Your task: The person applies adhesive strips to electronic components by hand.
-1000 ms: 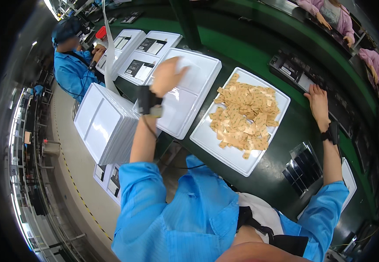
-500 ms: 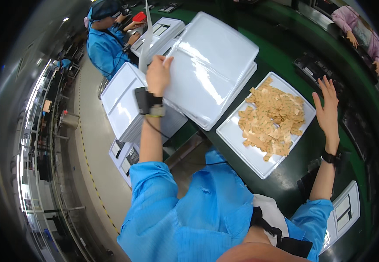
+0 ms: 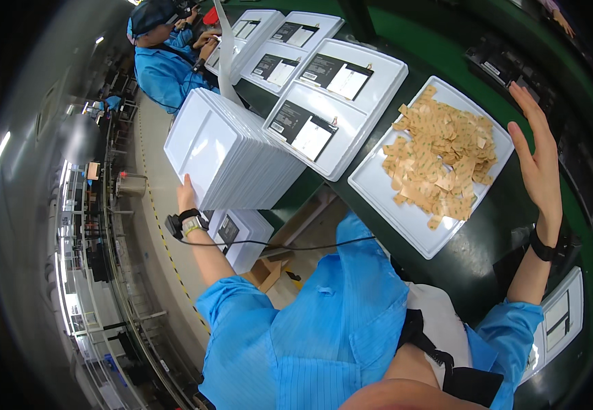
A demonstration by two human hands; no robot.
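Note:
My left hand (image 3: pixel 186 196) is against the near left edge of a tall stack of white plastic trays (image 3: pixel 204 147). One finger shows along the edge; the others are mostly hidden. My right hand (image 3: pixel 541 150) is open, fingers stretched, beside the right rim of a white tray (image 3: pixel 395 222). A heap of small tan adhesive pieces (image 3: pixel 446 154) lies in that tray. Between the stack and the heap is a two-compartment white tray (image 3: pixel 378 75), with a flat black-and-white battery pack (image 3: pixel 337 75) in the far half and another battery pack (image 3: pixel 303 130) in the near half.
More white trays with battery packs (image 3: pixel 276 68) stand farther back. A co-worker in blue (image 3: pixel 163 75) works at the far left. Below the stack is another white tray (image 3: pixel 245 256), near an open cardboard box (image 3: pixel 269 270). Black parts (image 3: pixel 491 65) line the right. A cable crosses before me.
My left hand has moved down and left, from the far tray to the stack's near edge. The white tray covering the battery packs is gone from there. My right hand stays open.

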